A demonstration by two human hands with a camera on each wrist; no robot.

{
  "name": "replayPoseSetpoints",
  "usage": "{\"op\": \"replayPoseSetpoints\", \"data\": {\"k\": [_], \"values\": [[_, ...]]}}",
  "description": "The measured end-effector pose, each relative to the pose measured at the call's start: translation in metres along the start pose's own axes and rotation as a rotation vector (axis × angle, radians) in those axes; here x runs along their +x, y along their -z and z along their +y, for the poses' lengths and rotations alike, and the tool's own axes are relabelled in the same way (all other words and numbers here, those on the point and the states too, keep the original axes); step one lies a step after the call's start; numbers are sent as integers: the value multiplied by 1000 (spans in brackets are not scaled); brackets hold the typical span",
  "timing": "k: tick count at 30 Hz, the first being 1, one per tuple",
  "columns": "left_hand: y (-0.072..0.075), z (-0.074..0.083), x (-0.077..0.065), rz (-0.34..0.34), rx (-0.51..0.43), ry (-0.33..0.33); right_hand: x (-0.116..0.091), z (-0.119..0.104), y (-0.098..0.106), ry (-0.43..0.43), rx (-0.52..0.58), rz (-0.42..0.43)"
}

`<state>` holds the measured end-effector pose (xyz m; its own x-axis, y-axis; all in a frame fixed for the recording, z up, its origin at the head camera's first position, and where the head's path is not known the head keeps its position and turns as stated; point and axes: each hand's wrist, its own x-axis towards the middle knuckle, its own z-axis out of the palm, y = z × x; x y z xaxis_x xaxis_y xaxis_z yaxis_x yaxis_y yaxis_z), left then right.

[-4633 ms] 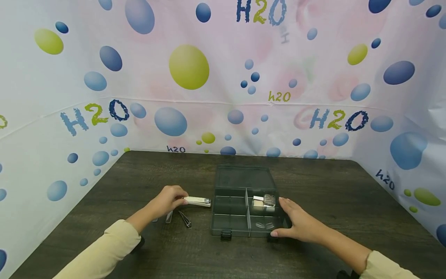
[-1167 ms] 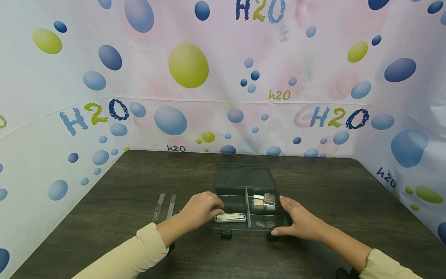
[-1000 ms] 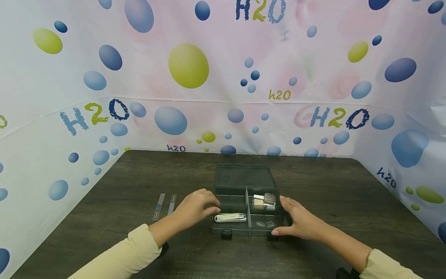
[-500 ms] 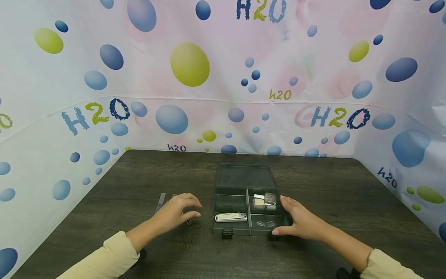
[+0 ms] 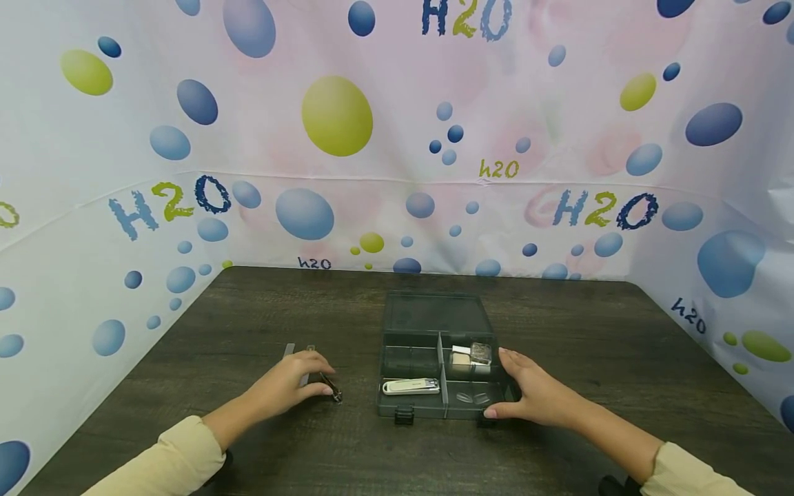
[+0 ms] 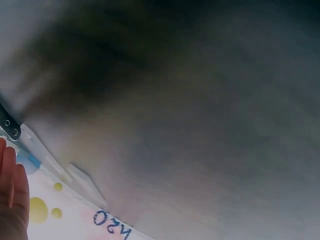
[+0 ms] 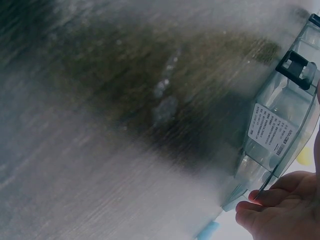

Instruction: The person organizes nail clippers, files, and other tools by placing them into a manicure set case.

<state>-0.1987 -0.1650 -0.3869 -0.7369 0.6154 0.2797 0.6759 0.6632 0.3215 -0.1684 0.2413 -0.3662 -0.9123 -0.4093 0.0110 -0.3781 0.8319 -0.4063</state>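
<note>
My left hand (image 5: 291,382) is low over the table, thumb and fingertips apart on either side of a small metal nail clipper (image 5: 336,394). Partly hidden behind this hand lie two flat grey strips (image 5: 289,349), whose pale ends (image 6: 89,184) show in the left wrist view. My right hand (image 5: 532,393) grips the right side of a smoky clear plastic box (image 5: 412,412), thumb at the front edge and fingers along the side. In the box's front left compartment rests a larger cream nail clipper (image 5: 411,387).
The box lid (image 5: 434,313) is raised at the back. Its back right compartment contains small pale and clear packets (image 5: 471,358); two clear oval pieces (image 5: 473,398) lie in the front right one. A printed sheet (image 5: 397,138) hangs behind the dark wooden table (image 5: 558,331).
The cream clipper went from my left hand into the front left compartment. My left hand then left the box and moved left to the small clipper. The right hand stays on the box.
</note>
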Motion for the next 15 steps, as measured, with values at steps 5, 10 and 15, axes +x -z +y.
{"op": "replayPoseSetpoints", "data": {"k": [5, 10, 15], "values": [[3, -4, -1, -3, -7, -9, 0, 0, 0, 5, -2, -2], [2, -7, 1, -27, -10, -7, 0, 1, 1, 5, -7, -1], [-2, -11, 3, 2, -17, -81, 1, 2, 0, 4, -10, 2]]}}
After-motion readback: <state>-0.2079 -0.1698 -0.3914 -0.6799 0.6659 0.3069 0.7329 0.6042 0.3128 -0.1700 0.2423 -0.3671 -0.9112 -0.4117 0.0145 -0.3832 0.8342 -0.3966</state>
